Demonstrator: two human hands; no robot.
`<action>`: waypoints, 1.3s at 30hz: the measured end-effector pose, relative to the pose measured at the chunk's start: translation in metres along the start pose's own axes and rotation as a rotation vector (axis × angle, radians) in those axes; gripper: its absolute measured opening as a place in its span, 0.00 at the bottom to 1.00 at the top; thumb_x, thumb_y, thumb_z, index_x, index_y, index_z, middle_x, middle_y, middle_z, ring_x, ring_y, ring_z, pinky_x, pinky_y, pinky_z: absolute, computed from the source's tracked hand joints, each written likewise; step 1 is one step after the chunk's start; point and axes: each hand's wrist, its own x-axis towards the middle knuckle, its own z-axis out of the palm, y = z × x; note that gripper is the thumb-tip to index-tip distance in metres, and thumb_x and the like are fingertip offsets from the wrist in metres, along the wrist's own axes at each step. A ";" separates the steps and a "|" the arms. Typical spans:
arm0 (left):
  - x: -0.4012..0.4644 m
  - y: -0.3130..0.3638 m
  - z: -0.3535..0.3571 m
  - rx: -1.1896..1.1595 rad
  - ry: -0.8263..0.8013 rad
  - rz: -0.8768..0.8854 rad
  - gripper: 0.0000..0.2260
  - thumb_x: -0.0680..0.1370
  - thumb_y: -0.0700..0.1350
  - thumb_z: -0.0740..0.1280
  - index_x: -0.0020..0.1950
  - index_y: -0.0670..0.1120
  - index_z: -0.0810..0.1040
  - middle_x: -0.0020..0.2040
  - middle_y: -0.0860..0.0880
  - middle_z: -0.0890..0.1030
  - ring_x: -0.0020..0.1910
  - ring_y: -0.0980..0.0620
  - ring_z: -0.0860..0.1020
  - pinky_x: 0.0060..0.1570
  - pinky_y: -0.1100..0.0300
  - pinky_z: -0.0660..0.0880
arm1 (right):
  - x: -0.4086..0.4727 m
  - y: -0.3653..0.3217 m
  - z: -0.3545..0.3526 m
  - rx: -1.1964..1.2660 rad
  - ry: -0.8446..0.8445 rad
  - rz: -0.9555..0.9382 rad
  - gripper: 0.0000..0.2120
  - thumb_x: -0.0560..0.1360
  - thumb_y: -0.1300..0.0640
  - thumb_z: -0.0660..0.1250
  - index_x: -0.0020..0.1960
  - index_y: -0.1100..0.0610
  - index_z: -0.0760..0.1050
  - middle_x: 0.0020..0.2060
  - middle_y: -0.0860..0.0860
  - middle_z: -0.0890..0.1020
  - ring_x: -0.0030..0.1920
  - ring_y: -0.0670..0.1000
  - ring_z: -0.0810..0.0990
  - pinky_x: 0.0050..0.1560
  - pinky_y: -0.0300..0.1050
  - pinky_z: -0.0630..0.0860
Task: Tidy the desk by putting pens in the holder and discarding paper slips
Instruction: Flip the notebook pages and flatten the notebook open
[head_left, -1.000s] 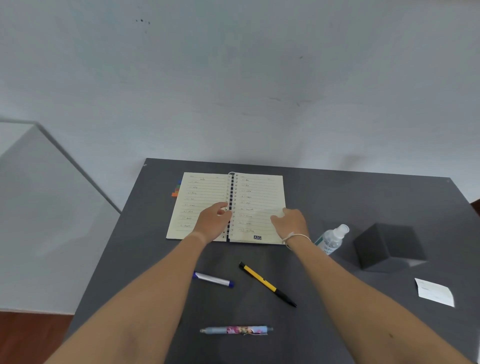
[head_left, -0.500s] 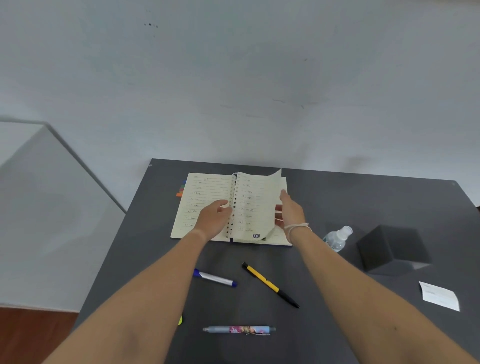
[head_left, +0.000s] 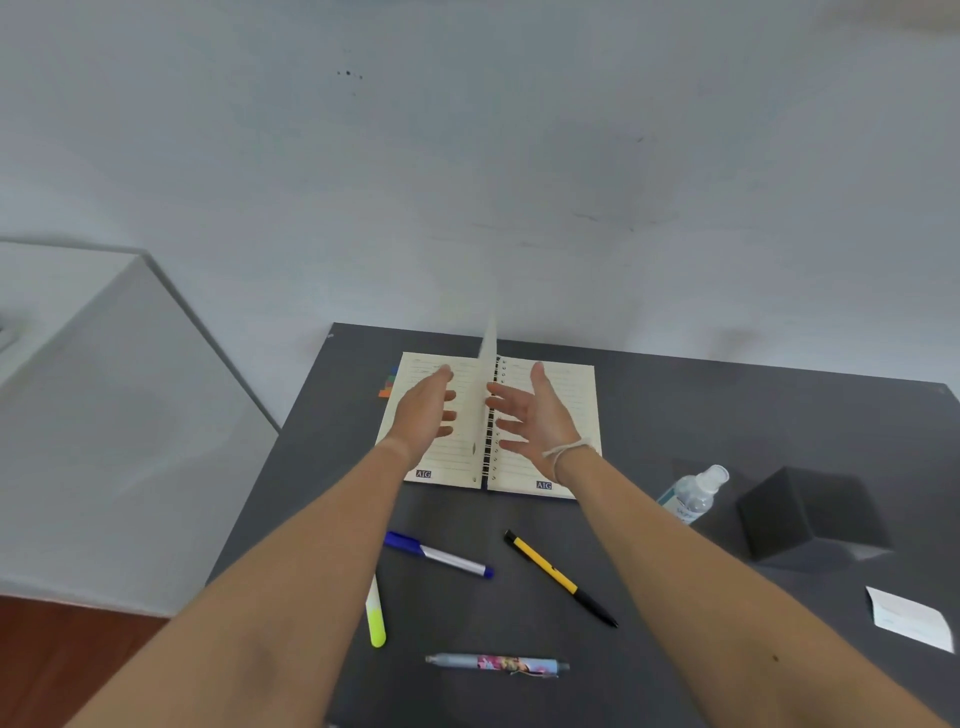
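Observation:
An open spiral notebook (head_left: 563, 400) lies at the back of the dark desk (head_left: 675, 395). One page (head_left: 487, 364) stands upright at the spine, blurred. My left hand (head_left: 423, 410) hovers over the left page and my right hand (head_left: 535, 415) over the right page, both with fingers spread and holding nothing. Nearer to me lie a blue-and-white pen (head_left: 439, 555), a yellow-and-black pen (head_left: 558, 577), a patterned pen (head_left: 498, 665) and a yellow-tipped highlighter (head_left: 375, 616) partly hidden by my left forearm. A white paper slip (head_left: 909, 618) lies at the right edge.
A small clear spray bottle (head_left: 693, 493) lies right of the notebook, beside a dark grey cube-shaped box (head_left: 810, 512). Coloured tabs (head_left: 387, 384) stick out at the notebook's left edge. A white surface (head_left: 104, 415) stands left of the desk, with wall behind.
My right hand lifted the right-hand page and swung it up to vertical, then let go. Both hands have opened and risen off the notebook. The view shifted, revealing the highlighter.

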 end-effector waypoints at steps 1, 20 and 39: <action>0.001 0.001 -0.003 -0.020 -0.004 -0.014 0.21 0.78 0.58 0.54 0.64 0.49 0.73 0.59 0.47 0.77 0.52 0.51 0.76 0.45 0.58 0.72 | 0.000 0.000 0.002 -0.039 -0.010 0.007 0.34 0.76 0.33 0.42 0.65 0.51 0.73 0.69 0.53 0.72 0.71 0.58 0.65 0.68 0.57 0.63; 0.002 -0.008 -0.037 0.344 0.175 0.155 0.27 0.74 0.39 0.61 0.73 0.50 0.63 0.65 0.44 0.75 0.59 0.49 0.75 0.50 0.61 0.73 | -0.007 0.016 -0.024 -0.501 0.211 -0.073 0.26 0.80 0.43 0.48 0.67 0.56 0.71 0.68 0.54 0.73 0.68 0.56 0.69 0.67 0.50 0.63; -0.007 -0.052 0.000 1.109 -0.207 0.253 0.22 0.80 0.52 0.54 0.75 0.53 0.59 0.78 0.49 0.56 0.75 0.44 0.58 0.72 0.49 0.60 | 0.004 0.052 -0.045 -1.142 0.233 -0.191 0.23 0.78 0.44 0.55 0.70 0.53 0.68 0.72 0.50 0.67 0.72 0.52 0.65 0.72 0.50 0.62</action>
